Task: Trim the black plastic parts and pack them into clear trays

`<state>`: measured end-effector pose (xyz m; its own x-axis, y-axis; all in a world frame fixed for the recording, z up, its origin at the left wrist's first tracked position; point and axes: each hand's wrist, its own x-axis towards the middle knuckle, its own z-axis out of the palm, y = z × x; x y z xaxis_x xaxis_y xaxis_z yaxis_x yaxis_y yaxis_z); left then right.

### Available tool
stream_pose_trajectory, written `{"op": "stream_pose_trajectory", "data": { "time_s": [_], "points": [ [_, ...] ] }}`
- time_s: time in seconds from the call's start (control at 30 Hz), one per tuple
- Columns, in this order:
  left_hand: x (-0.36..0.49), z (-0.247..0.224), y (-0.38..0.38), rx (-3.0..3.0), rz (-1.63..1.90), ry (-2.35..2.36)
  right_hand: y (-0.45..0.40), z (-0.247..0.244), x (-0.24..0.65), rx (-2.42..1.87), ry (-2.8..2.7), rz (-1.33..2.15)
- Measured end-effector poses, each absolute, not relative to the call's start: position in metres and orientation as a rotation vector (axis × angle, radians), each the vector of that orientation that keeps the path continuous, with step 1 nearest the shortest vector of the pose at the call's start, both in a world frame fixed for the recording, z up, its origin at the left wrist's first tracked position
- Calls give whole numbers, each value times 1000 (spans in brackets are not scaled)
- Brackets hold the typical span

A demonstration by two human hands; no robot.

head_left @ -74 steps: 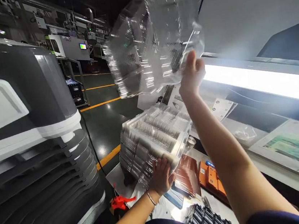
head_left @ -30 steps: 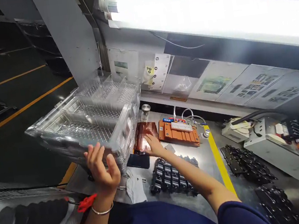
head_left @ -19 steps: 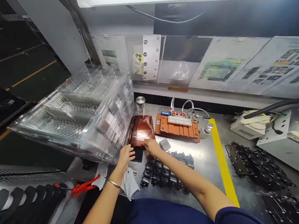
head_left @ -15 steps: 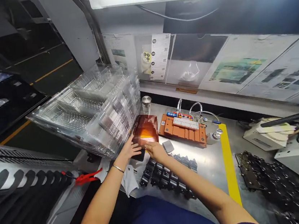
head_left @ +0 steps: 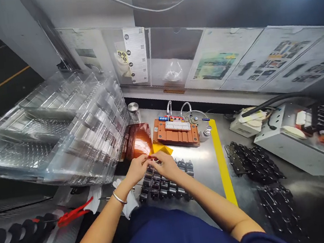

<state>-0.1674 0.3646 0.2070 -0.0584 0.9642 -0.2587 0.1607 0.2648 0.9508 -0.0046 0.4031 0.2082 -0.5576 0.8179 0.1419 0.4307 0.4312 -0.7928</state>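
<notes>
My left hand [head_left: 138,169] and my right hand [head_left: 165,166] meet just in front of a stack of glossy amber film sheets [head_left: 139,140]. Both have their fingertips pinched together. A small reddish bit shows at the fingertips, too small to name. Behind my right hand lies a flat yellow piece [head_left: 162,148] with pointed corners; whether the fingers touch it I cannot tell. Rows of black moulded parts [head_left: 165,186] lie on the metal bench below my hands. An orange-brown fixture [head_left: 177,136] with a white perforated strip and bent metal tubes stands beyond the right hand.
Stacked clear plastic trays [head_left: 72,136] rise at the left. A lidded jar [head_left: 134,112] stands behind the film. Yellow tape [head_left: 223,161] marks the bench; to its right are more black parts [head_left: 254,163] and a grey machine [head_left: 300,140]. Red-handled pliers [head_left: 73,216] lie at the lower left.
My view has swung right. The spread fingers of my left hand have closed, and the hands have come together off the amber film. The grey square by my right hand no longer shows; a yellow piece does.
</notes>
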Motion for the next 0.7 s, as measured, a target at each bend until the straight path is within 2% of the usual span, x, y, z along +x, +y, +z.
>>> {"op": "stream_pose_trajectory", "data": {
  "time_s": [0.3,0.7],
  "points": [
    [-172,236,377,1574,745,1283,406,243,3,-1256,-1962,1271],
    [-153,224,381,1458,751,1440,411,241,13,-1469,-1728,1294]
  ]
}}
